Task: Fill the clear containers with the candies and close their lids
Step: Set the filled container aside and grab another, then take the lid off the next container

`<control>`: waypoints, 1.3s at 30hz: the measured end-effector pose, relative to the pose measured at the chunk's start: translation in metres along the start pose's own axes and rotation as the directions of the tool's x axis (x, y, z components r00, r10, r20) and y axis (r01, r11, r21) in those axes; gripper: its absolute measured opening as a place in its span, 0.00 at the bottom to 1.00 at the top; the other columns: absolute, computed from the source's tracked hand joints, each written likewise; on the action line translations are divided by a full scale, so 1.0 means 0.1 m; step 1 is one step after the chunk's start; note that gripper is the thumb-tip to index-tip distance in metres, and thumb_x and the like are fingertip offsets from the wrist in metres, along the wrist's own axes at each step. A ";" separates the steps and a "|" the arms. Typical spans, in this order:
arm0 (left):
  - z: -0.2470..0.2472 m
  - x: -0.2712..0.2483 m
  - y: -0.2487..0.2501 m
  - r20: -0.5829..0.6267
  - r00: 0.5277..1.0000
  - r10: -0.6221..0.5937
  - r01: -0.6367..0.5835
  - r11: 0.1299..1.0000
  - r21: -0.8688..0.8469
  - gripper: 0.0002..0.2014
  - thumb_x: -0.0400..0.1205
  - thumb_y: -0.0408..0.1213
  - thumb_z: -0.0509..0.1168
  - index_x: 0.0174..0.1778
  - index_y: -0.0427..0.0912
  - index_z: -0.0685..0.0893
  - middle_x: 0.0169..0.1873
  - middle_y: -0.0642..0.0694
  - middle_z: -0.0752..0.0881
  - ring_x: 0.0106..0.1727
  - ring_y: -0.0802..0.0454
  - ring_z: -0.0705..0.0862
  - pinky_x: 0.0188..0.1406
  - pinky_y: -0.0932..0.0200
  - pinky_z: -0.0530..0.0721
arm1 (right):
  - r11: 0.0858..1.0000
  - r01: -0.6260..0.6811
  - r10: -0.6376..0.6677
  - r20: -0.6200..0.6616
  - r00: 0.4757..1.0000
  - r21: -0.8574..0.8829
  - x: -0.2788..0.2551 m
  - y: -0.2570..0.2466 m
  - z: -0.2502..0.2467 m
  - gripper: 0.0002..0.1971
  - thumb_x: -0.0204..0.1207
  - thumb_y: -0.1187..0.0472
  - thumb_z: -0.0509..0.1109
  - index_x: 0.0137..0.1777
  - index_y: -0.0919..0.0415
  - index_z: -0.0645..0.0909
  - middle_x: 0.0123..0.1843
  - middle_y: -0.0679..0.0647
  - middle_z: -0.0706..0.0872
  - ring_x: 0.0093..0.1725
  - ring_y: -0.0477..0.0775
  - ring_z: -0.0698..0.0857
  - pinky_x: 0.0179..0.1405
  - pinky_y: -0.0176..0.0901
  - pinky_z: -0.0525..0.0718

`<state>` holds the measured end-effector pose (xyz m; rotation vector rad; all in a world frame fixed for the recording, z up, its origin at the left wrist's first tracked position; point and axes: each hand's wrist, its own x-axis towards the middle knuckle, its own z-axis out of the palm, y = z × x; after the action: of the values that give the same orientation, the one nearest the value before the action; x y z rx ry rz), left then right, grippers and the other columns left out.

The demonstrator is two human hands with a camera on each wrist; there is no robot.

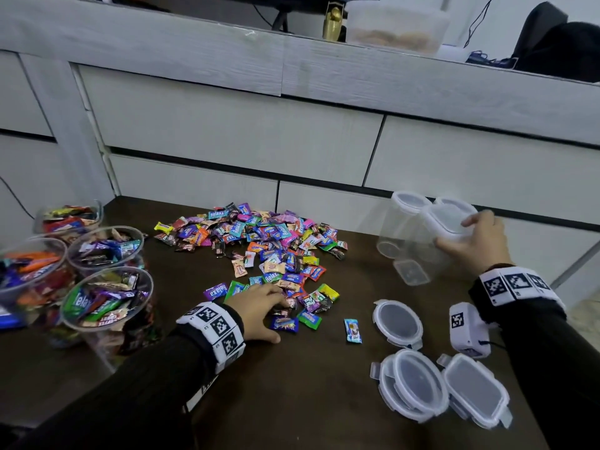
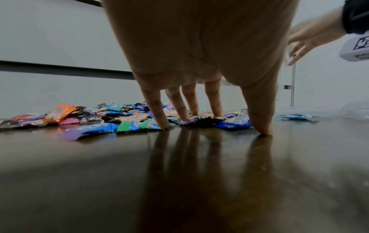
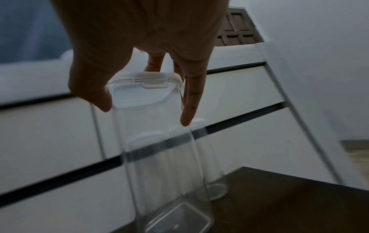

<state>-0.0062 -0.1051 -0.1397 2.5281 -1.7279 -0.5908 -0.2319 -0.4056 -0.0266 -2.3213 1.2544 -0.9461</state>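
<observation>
Clear plastic, rectangular, empty: the tall container (image 1: 431, 241) stands at the far right of the bench (image 1: 308, 384), and my right hand (image 1: 477, 241) reaches over its open white rim, fingers spread and only loosely bent; the right wrist view shows thumb on one side of the rim and a finger down the other, not yet closed on it, so I call that hand wide; two more empty clear containers (image 1: 402, 222) stand just behind, touching or nearly so; I cannot tell which.

My left hand (image 1: 259, 311) rests on the near edge of the candy pile (image 1: 259, 248), fingertips (image 2: 159, 119) straight and planted among the wrappers, thumb on bare bench; it holds nothing.

Step in hand, as I judge it: fetching the next empty container toward the pile while the left readies a scoop; next I need a firm hold below the rim, then a drag or lift across to the candies without knocking its neighbours.

Four filled containers (image 1: 107, 303) sit at the left, heaped with wrapped candies and lidless; three loose lids (image 1: 412, 381) lie near right; one stray candy (image 1: 353, 331) lies between pile and lids.
</observation>
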 end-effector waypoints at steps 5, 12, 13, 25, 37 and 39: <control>-0.01 -0.03 -0.04 -0.019 1.000 0.008 -0.010 0.994 -0.113 0.40 0.73 0.57 0.75 0.79 0.58 0.65 0.80 0.55 0.62 0.79 0.53 0.63 0.73 0.56 0.67 | 0.929 0.283 -0.339 0.245 0.908 0.239 -0.42 -0.57 -0.04 0.25 0.61 0.62 0.82 0.49 0.58 0.68 0.51 0.57 0.78 0.44 0.59 0.78 0.40 0.46 0.74; -0.10 -0.24 -0.08 -0.110 0.993 0.042 -0.073 0.955 -0.286 0.44 0.69 0.52 0.79 0.80 0.53 0.65 0.77 0.53 0.68 0.75 0.55 0.70 0.76 0.53 0.70 | 0.773 0.386 -0.623 0.491 0.609 0.503 -1.29 -1.10 0.11 0.26 0.56 0.61 0.82 0.48 0.53 0.69 0.59 0.56 0.78 0.58 0.57 0.78 0.48 0.40 0.81; -0.12 -0.28 -0.08 -0.123 0.991 0.053 -0.090 0.946 -0.311 0.46 0.69 0.51 0.80 0.81 0.52 0.65 0.78 0.53 0.69 0.76 0.55 0.68 0.77 0.51 0.69 | 0.763 0.399 -0.639 0.505 0.580 0.508 -1.36 -1.12 0.15 0.26 0.56 0.62 0.83 0.48 0.54 0.70 0.59 0.55 0.78 0.59 0.53 0.78 0.48 0.33 0.78; -0.15 -0.72 0.05 -0.241 0.948 0.206 -0.313 0.729 -0.609 0.56 0.53 0.54 0.85 0.72 0.72 0.58 0.69 0.81 0.69 0.74 0.78 0.66 0.71 0.78 0.63 | 0.761 0.308 -0.643 0.597 0.480 0.572 -1.55 -1.12 0.32 0.27 0.59 0.60 0.83 0.51 0.49 0.69 0.67 0.45 0.70 0.72 0.42 0.70 0.58 0.49 0.84; 0.01 -0.63 0.23 -0.265 0.955 0.136 -0.296 0.544 -0.785 0.49 0.67 0.32 0.82 0.79 0.46 0.60 0.71 0.52 0.77 0.73 0.60 0.75 0.76 0.58 0.71 | 0.913 0.323 -0.401 0.700 0.591 0.249 -1.35 -1.66 0.55 0.20 0.84 0.45 0.54 0.37 0.57 0.73 0.38 0.53 0.82 0.39 0.50 0.81 0.47 0.47 0.76; 0.00 -0.64 0.23 -0.249 0.958 0.144 -0.287 0.540 -0.791 0.49 0.68 0.30 0.81 0.80 0.42 0.58 0.72 0.48 0.76 0.74 0.57 0.74 0.78 0.53 0.70 | 0.907 0.401 -0.364 0.724 0.586 0.132 -1.35 -1.79 0.65 0.22 0.87 0.49 0.49 0.39 0.62 0.73 0.43 0.62 0.82 0.44 0.59 0.79 0.47 0.48 0.73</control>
<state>-0.0468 -0.0566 -0.1153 1.6044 -1.2240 -0.8857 -0.1306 -0.1951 -0.0256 -2.6281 0.4317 0.0135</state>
